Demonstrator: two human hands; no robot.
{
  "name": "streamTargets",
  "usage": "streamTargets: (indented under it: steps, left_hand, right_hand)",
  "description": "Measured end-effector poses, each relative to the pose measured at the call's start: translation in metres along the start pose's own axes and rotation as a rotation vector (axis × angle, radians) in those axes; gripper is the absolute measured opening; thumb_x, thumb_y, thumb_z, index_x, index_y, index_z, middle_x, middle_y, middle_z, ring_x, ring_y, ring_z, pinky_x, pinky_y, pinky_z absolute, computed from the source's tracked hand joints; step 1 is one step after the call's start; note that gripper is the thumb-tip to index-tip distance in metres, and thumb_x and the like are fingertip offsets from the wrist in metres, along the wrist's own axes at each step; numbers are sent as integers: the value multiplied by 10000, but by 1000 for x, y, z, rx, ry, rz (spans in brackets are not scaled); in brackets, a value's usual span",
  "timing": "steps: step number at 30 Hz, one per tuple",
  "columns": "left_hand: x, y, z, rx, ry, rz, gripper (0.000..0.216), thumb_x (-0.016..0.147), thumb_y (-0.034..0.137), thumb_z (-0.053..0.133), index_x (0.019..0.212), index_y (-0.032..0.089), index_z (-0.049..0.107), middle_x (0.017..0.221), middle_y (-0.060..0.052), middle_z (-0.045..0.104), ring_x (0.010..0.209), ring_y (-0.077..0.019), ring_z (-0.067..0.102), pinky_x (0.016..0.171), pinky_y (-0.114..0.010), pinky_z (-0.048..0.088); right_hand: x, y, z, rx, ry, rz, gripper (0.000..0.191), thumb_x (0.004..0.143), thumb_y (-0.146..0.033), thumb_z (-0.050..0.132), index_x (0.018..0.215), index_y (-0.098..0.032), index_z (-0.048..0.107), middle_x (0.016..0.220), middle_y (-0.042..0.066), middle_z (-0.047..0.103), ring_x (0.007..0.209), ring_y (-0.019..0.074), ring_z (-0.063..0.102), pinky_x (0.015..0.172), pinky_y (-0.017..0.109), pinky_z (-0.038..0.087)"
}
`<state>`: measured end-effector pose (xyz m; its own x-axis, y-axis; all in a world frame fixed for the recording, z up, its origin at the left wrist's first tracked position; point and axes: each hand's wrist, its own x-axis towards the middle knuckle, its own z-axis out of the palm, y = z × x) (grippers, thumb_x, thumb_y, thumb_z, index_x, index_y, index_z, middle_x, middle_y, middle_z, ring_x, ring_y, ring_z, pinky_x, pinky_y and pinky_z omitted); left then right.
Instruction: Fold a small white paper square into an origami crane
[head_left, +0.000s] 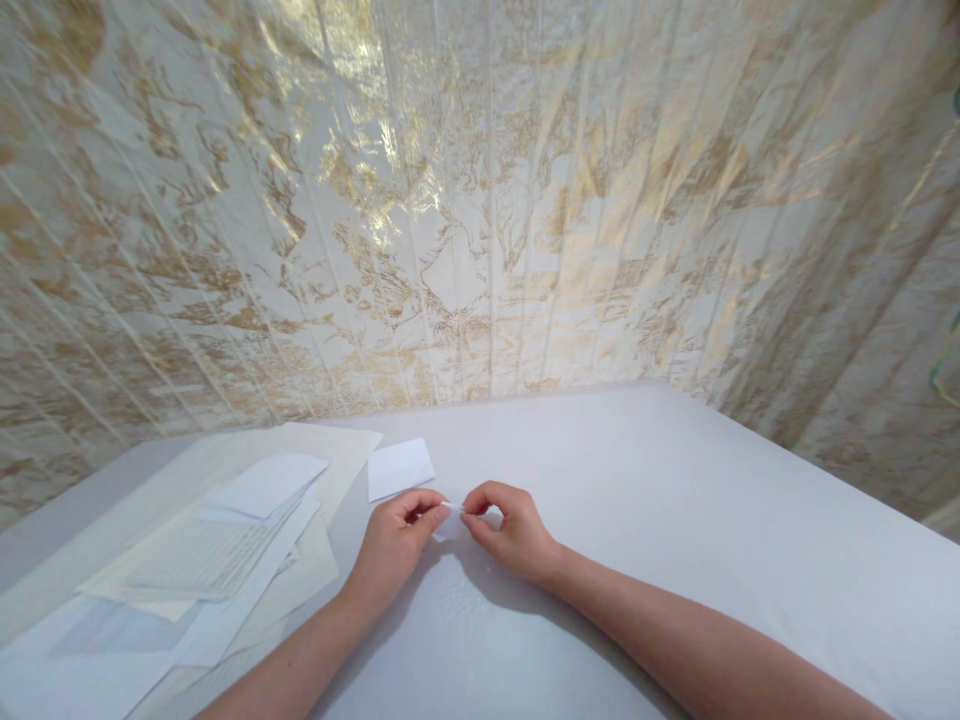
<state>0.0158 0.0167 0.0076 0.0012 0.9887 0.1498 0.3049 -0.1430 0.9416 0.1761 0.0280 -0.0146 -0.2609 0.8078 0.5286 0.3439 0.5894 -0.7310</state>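
Note:
Between my two hands is a small piece of white paper (447, 527), held just above the white table. My left hand (403, 537) pinches its left side with thumb and forefinger. From the right, my right hand (510, 527) pinches the other end, fingertips close to those of the left. The paper's lower part hangs below the fingertips, and its exact shape is hard to make out. Just behind my left hand lies a folded white sheet (400, 468), flat on the table.
A loose pile of papers (225, 545) spreads over the left side, some sheets with lines of writing, a folded white sheet (271, 484) on top. The white table (675, 480) runs back to a gold-patterned curtain (465, 220). Its right edge slants toward me.

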Motion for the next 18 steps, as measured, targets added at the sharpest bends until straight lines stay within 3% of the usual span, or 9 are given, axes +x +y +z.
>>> streamTargets:
  steps: [6,18]
  left_hand:
    - [0,-2,1,-110,32,-20,172,631,319,619,621,148,634,601,3,604,582,-129,502,569,-235,384]
    - [-3,4,5,-311,93,-103,180,548,309,659,562,140,599,531,15,554,515,-108,458,519,-226,350]
  right_hand:
    - [0,-3,1,57,31,62,66,686,-176,557,752,-181,562,687,10,599,630,119,539,619,238,446]
    - [1,-2,1,239,-2,213,141,700,-291,592,632,-170,564,580,-8,562,543,96,474,546,222,406]
